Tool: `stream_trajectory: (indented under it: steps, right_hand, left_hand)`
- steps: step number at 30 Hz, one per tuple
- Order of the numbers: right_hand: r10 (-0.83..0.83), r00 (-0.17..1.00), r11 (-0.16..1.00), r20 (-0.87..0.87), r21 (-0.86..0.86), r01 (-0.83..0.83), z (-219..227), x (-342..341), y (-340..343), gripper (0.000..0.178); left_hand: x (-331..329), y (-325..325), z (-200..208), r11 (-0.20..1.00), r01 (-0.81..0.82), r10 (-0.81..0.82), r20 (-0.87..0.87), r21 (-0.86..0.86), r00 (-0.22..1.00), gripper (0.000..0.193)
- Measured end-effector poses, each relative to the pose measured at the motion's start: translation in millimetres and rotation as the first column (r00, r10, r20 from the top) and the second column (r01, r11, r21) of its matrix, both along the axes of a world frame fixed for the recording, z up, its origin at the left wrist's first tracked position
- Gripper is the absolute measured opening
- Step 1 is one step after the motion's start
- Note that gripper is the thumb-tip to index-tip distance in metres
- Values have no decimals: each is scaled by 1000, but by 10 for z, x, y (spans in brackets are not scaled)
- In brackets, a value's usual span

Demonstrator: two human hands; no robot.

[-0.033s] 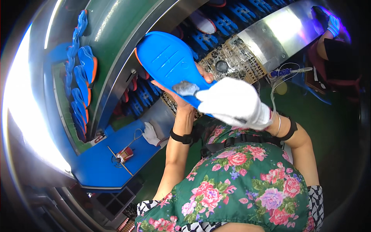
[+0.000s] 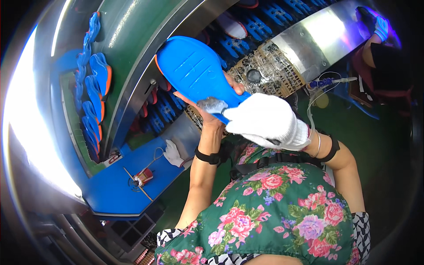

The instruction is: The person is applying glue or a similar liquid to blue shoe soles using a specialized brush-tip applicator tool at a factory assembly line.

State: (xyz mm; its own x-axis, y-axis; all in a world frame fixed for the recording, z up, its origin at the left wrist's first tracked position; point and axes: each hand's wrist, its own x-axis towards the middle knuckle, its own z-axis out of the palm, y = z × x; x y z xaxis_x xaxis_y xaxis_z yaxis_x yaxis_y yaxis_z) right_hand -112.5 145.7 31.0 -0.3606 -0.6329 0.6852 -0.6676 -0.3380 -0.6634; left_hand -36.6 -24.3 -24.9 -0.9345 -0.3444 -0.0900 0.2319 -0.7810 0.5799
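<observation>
A blue shoe sole (image 2: 187, 66) with an orange edge is held up in front of me, tilted, its ridged face toward me. My bare left hand (image 2: 206, 117) supports it from beneath, the fingers showing along its far side near the narrow waist. A white knitted glove covers my right hand (image 2: 267, 119), closed round a brush (image 2: 213, 106) whose handle is mostly hidden. The brush's dark grey bristles lie over the sole's near edge, close to my left palm.
Blue-and-orange soles (image 2: 100, 75) stand along the green machine surface at left. A blue table (image 2: 117, 190) holds a small red container (image 2: 143, 176) and a white glove (image 2: 172, 153). Taped cardboard (image 2: 282, 73) covers the bench beyond. Another person's gloved hand (image 2: 381, 28) is at far right.
The brush and my gloved right hand have shifted slightly toward the sole's near edge. My left hand and the sole have hardly moved.
</observation>
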Motion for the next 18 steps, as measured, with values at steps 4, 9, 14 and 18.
stream_trajectory:
  steps: [4, 9, 14, 18]
  right_hand:
    - [114, 891, 993, 439, -36, -109, -30, -82, 70, 17]
    - [-16, 995, 1000, 100, 1, 16, -45, 16, 120, 25]
    - [123, 679, 992, 723, -69, -107, -142, 19, 74, 8]
    - [-24, 988, 1000, 154, 2, 24, -37, -11, 164, 22]
  left_hand:
    - [-15, 22, 76, 991, -22, 31, -65, 129, 997, 122]
    - [-39, -59, 45, 990, -6, 24, -132, 138, 991, 121]
    - [-54, -125, -53, 982, 10, 32, -216, 191, 976, 118]
    - [-46, -170, -48, 981, -58, 93, -182, 187, 979, 114]
